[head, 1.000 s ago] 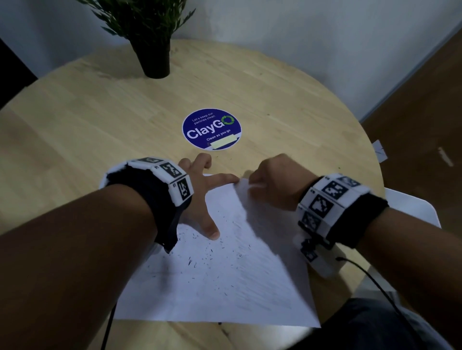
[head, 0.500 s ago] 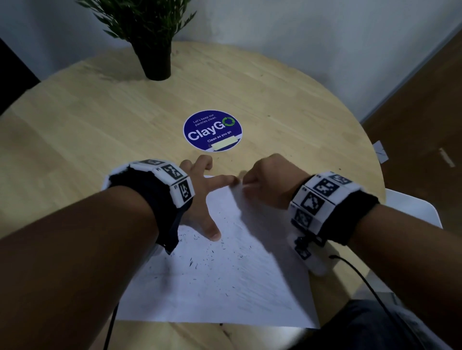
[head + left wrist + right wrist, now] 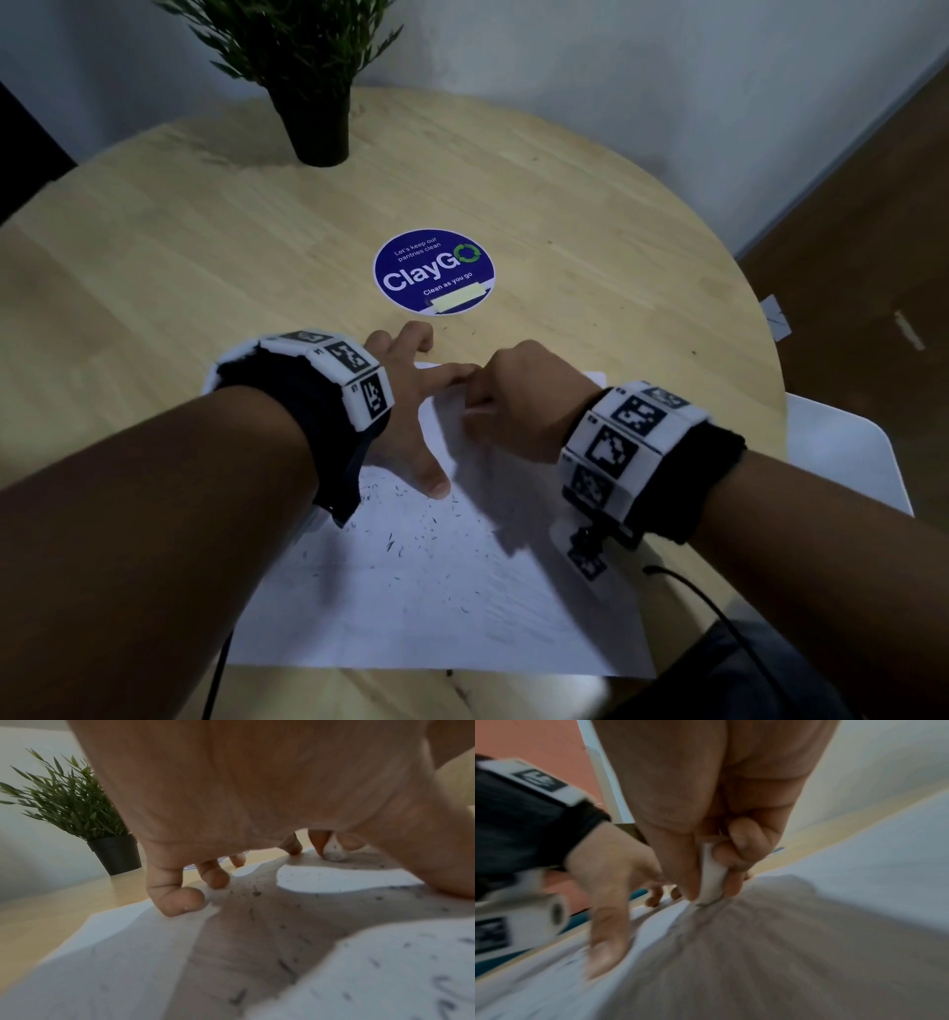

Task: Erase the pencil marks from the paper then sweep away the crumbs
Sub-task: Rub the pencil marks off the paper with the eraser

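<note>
Your table [image 3: 154,267] is a big round wooden one, and the paper [image 3: 462,606] lies flat at its near edge, right in front of you. Your left hand [image 3: 411,411] is spread open, fingertips and thumb pressing the sheet down, while your right hand [image 3: 518,395] pinches the eraser [image 3: 712,880] with its tip on the paper near the far edge. Biggest risk I'd say: you're rubbing close to that edge, so a hard stroke could buckle or tear the sheet if the left hand slips. The paper looks white, with faint lines left on the near half, and dark crumbs [image 3: 405,539] are scattered around its middle, so sweeping carelessly could smear them
</note>
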`<action>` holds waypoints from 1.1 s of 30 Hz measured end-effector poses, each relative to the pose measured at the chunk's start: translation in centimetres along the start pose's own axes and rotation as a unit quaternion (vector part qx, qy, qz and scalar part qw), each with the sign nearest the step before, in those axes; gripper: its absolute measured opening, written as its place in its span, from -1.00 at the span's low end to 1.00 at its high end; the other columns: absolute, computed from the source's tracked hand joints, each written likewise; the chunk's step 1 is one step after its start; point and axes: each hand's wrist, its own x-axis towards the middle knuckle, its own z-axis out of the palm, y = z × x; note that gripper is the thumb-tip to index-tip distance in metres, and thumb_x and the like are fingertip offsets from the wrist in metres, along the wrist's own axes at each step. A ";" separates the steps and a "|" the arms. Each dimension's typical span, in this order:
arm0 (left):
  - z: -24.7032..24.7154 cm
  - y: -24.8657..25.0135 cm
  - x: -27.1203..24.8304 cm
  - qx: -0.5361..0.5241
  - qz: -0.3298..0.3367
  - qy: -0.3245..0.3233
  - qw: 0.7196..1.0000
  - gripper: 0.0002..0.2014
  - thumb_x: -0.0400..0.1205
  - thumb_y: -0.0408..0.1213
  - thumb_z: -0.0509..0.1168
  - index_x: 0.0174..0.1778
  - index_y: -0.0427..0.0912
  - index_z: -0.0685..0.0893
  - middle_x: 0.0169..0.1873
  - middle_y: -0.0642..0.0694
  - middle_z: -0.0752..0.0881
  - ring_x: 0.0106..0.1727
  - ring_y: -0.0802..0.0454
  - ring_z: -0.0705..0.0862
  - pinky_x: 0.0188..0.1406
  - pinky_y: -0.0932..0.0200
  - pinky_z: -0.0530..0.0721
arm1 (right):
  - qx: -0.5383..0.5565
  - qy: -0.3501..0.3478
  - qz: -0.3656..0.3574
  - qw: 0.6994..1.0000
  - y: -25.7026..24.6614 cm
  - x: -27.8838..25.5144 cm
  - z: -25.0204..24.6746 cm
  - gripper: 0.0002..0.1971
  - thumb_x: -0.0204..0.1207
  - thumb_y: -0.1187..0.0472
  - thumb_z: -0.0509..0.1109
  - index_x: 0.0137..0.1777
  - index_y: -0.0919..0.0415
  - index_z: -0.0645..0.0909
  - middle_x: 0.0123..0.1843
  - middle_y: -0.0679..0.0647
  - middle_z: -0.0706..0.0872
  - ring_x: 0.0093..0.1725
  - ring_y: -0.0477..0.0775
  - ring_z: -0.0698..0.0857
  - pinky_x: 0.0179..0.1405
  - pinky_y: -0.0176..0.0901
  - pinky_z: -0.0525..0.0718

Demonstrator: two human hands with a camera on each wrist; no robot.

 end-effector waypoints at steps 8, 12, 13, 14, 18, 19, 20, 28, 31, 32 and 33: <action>0.0 0.1 0.1 0.011 -0.009 -0.009 1.000 0.10 0.17 0.34 0.53 0.49 0.62 -0.09 0.45 0.07 -0.02 0.47 -0.07 0.15 0.30 -0.05 0.41 | 0.008 -0.025 -0.049 0.998 0.3 -1.6 0.0 -0.78 0.47 0.13 0.38 -0.41 0.04 0.61 -0.42 0.04 0.51 -0.29 0.11 0.51 -0.27 -0.15 0.47; -0.2 0.3 0.1 0.027 -0.015 -0.016 0.999 0.11 0.17 0.39 0.49 0.50 0.62 -0.12 0.46 0.08 -0.02 0.48 -0.10 0.15 0.38 -0.13 0.43 | 0.036 0.026 0.024 0.999 2.7 -0.4 -0.6 -0.84 0.48 0.13 0.33 -0.20 0.14 0.72 -0.29 0.13 0.65 -0.24 0.19 0.55 -0.23 -0.16 0.44; -0.2 0.3 0.1 0.031 -0.016 -0.019 0.999 0.11 0.17 0.40 0.48 0.50 0.63 -0.13 0.47 0.09 -0.03 0.49 -0.11 0.15 0.40 -0.15 0.42 | 0.030 0.031 0.024 0.999 2.9 -0.4 -0.4 -0.82 0.49 0.12 0.32 -0.22 0.16 0.71 -0.27 0.15 0.66 -0.22 0.19 0.55 -0.22 -0.16 0.44; -0.2 0.2 0.2 0.033 -0.017 -0.022 0.999 0.11 0.17 0.40 0.48 0.49 0.64 -0.15 0.48 0.10 -0.04 0.50 -0.11 0.14 0.41 -0.17 0.41 | 0.024 0.021 0.011 0.999 2.7 -0.6 -0.2 -0.80 0.49 0.12 0.31 -0.32 0.15 0.65 -0.30 0.14 0.62 -0.22 0.20 0.53 -0.20 -0.15 0.44; -0.2 0.2 0.2 0.035 -0.020 -0.025 0.999 0.12 0.17 0.41 0.48 0.49 0.65 -0.17 0.50 0.10 -0.06 0.50 -0.12 0.14 0.42 -0.16 0.40 | 0.006 -0.014 -0.009 1.000 2.5 -1.5 0.3 -0.65 0.50 0.11 0.31 -0.50 0.07 0.36 -0.39 0.06 0.48 -0.25 0.17 0.46 -0.22 -0.13 0.44; -0.1 0.3 0.2 0.037 -0.018 -0.019 0.999 0.12 0.17 0.41 0.48 0.50 0.64 -0.16 0.49 0.10 -0.04 0.49 -0.12 0.16 0.41 -0.15 0.41 | 0.015 0.004 0.019 1.000 3.4 -1.1 -0.1 -0.65 0.50 0.12 0.31 -0.50 0.09 0.35 -0.37 0.09 0.49 -0.25 0.20 0.48 -0.24 -0.14 0.41; 0.0 0.3 0.2 0.040 -0.017 -0.013 0.999 0.12 0.16 0.41 0.48 0.50 0.65 -0.16 0.48 0.09 -0.02 0.47 -0.12 0.17 0.40 -0.14 0.42 | 0.017 0.026 0.029 0.999 4.0 -0.8 -0.4 -0.64 0.49 0.13 0.31 -0.50 0.11 0.32 -0.36 0.12 0.49 -0.25 0.22 0.48 -0.25 -0.15 0.37; -0.2 0.3 0.2 0.049 -0.021 -0.022 0.998 0.12 0.17 0.43 0.46 0.51 0.63 -0.18 0.47 0.07 -0.03 0.48 -0.13 0.17 0.40 -0.16 0.42 | 0.006 -0.004 0.008 1.000 3.8 -1.0 -0.1 -0.64 0.50 0.15 0.32 -0.50 0.07 0.34 -0.39 0.05 0.45 -0.23 0.19 0.45 -0.22 -0.15 0.41; -0.1 0.2 0.3 0.052 -0.022 -0.022 0.998 0.12 0.17 0.44 0.45 0.49 0.64 -0.18 0.46 0.08 -0.05 0.48 -0.13 0.16 0.41 -0.17 0.41 | 0.004 0.022 -0.005 1.000 4.5 -0.9 -0.3 -0.64 0.51 0.14 0.34 -0.50 0.07 0.35 -0.35 0.08 0.52 -0.22 0.22 0.48 -0.23 -0.15 0.44; -0.1 0.2 0.3 0.052 -0.024 -0.024 0.998 0.12 0.16 0.44 0.45 0.49 0.64 -0.19 0.47 0.09 -0.06 0.49 -0.13 0.15 0.41 -0.16 0.41 | 0.011 0.008 -0.024 1.000 3.9 -1.3 0.2 -0.70 0.52 0.13 0.35 -0.44 0.05 0.46 -0.28 0.08 0.61 -0.22 0.17 0.53 -0.20 -0.15 0.50; 0.0 0.2 0.3 0.052 -0.026 -0.026 0.998 0.13 0.16 0.44 0.45 0.49 0.64 -0.20 0.47 0.11 -0.07 0.49 -0.12 0.14 0.42 -0.16 0.41 | 0.021 -0.011 -0.050 0.998 3.3 -1.9 0.8 -0.81 0.53 0.11 0.38 -0.33 0.06 0.60 -0.21 0.06 0.67 -0.21 0.11 0.56 -0.16 -0.16 0.57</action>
